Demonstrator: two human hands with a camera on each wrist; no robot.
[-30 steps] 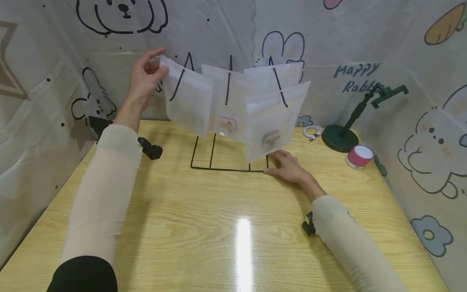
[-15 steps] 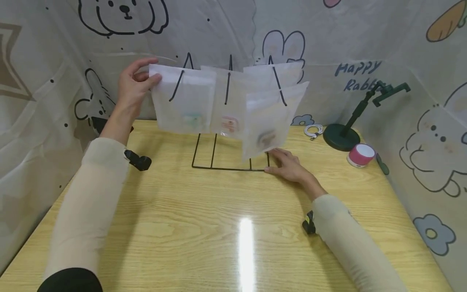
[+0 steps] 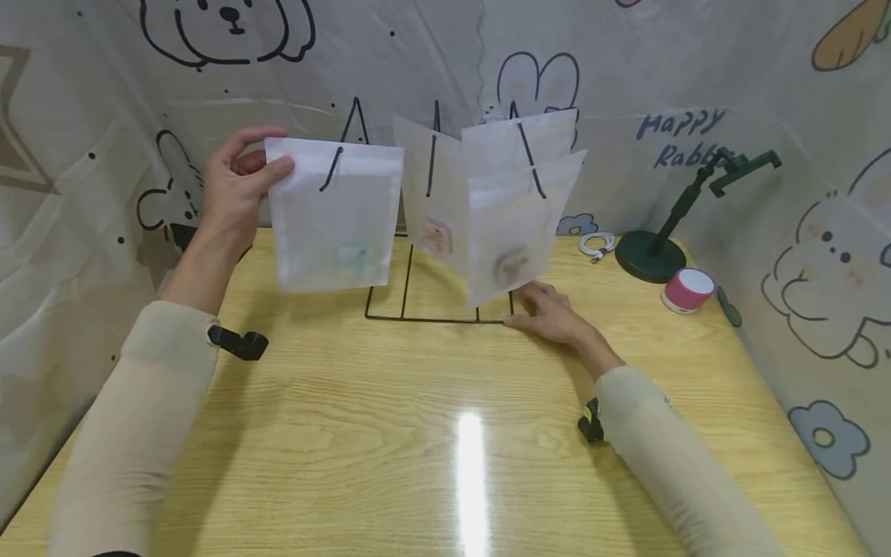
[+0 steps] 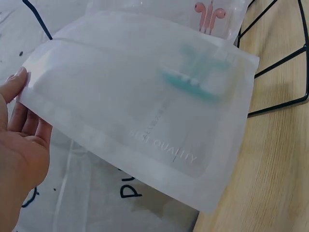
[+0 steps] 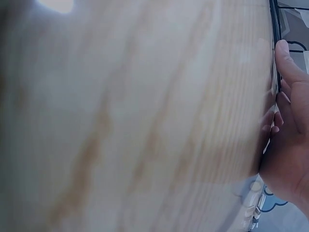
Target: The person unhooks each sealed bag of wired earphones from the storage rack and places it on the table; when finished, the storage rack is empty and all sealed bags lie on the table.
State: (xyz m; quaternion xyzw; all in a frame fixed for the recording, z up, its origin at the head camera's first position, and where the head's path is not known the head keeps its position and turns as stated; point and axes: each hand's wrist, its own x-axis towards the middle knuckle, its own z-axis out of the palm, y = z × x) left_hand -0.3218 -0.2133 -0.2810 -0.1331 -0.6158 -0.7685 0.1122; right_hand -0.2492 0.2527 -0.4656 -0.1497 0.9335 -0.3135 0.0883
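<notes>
My left hand [image 3: 237, 186] pinches the upper left corner of a white frosted zip bag [image 3: 327, 224], which hangs on the left hook of a black wire display rack [image 3: 435, 320]. A blurry teal item [image 4: 190, 87] shows through this bag in the left wrist view. My right hand [image 3: 553, 316] holds the front right corner of the rack's base, thumb at the front bar. On the middle hook hangs a bag with pink earphones [image 4: 210, 17]. The right hook carries a front bag [image 3: 515, 232] with a dark, unclear item, and another bag [image 3: 550, 133] behind it.
A green phone stand [image 3: 650, 255], a coiled white cable [image 3: 596, 246] and a pink-and-white round object [image 3: 687, 291] stand at the back right of the wooden table [image 3: 362, 433]. A printed cloth [image 3: 431, 46] hangs behind.
My left hand has moved left, down and towards me with the corner of the left bag, which now faces forward and lies nearer the hook's front. The right hand stays on the rack.
</notes>
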